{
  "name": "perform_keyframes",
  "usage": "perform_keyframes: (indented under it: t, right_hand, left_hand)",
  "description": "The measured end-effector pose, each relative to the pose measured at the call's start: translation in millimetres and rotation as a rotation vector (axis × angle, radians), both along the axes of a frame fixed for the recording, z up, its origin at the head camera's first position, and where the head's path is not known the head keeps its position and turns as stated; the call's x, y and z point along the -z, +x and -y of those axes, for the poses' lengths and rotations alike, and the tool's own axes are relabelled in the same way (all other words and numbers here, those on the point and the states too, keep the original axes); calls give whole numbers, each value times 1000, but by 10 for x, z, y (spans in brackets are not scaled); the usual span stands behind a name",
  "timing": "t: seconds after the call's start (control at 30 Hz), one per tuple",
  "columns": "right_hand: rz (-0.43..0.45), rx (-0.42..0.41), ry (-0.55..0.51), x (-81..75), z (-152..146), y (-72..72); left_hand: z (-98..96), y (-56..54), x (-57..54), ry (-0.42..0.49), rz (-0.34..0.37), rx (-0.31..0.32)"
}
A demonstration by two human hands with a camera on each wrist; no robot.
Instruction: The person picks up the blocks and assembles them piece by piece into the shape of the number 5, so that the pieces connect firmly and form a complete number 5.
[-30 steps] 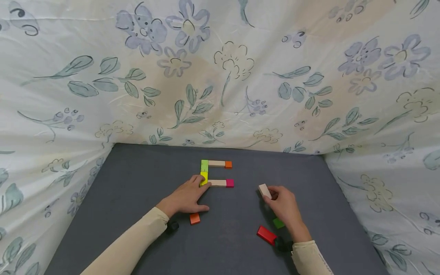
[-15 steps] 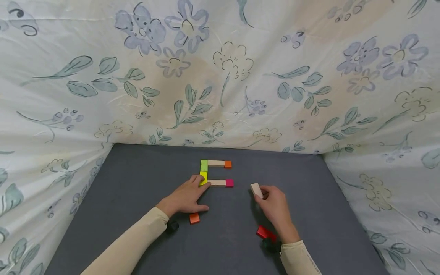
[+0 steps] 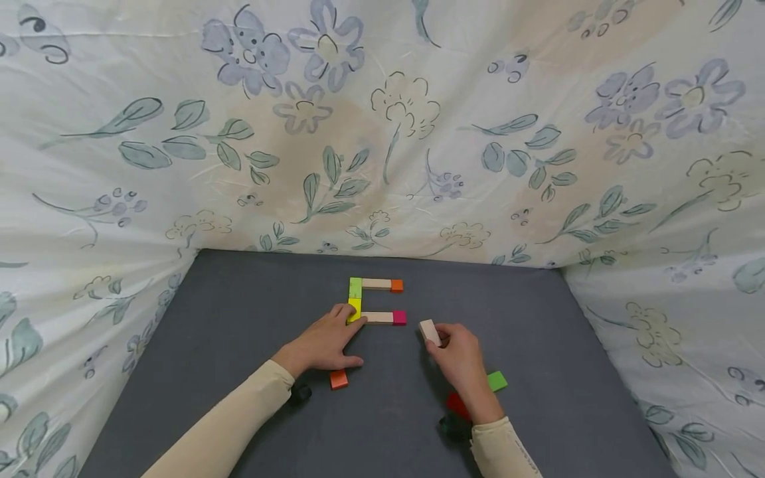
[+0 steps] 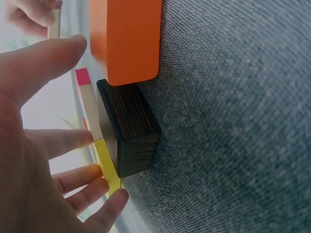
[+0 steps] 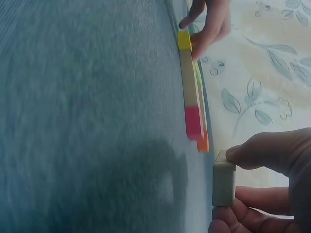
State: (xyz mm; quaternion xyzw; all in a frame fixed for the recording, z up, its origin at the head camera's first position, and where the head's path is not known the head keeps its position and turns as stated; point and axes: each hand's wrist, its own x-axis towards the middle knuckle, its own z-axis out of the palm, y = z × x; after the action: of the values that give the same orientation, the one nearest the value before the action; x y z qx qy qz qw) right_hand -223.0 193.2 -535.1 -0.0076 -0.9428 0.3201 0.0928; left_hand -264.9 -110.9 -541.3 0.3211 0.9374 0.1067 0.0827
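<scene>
A dark grey, woven cloth-topped desk fills the lower middle of the head frame, enclosed at the back and both sides by a white fabric curtain printed with bluish flowers and grey-green leaves. Near the centre, a lime-green rectangular block meets a yellow block; from them an upper pale wooden bar runs right to a small orange cube, and a lower pale wooden bar to a magenta cube.

The left hand has its fingers spread, fingertips on the yellow block; an orange block and a dark brown grained block lie near it. The right grip pinches a pale rectangular block between thumb and fingers, right of the magenta cube.

Compared with half a second ago, the right grip and its block are farther left, the green block reappears right of that wrist, and the red block is more covered. The left hand is unchanged.
</scene>
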Motion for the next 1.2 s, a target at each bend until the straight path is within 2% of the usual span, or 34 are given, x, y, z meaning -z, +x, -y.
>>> perform_keyframes:
  t: [0.17, 0.4, 0.7, 0.93, 1.2]
  right_hand:
    - [18, 1, 3, 16, 121, -8]
    - [-18, -3, 0, 66, 237, -22]
    - [-19, 0, -7, 103, 344, -54]
    - [31, 16, -16, 132, 425, -44]
    - [46, 24, -28, 146, 477, -51]
  left_hand:
    - [-4, 0, -6, 4, 3, -5]
    - [-7, 9, -33, 8, 9, -12]
    - [13, 8, -23, 15, 13, -14]
    - [16, 6, -32, 34, 19, -11]
    - [28, 9, -21, 36, 8, -5]
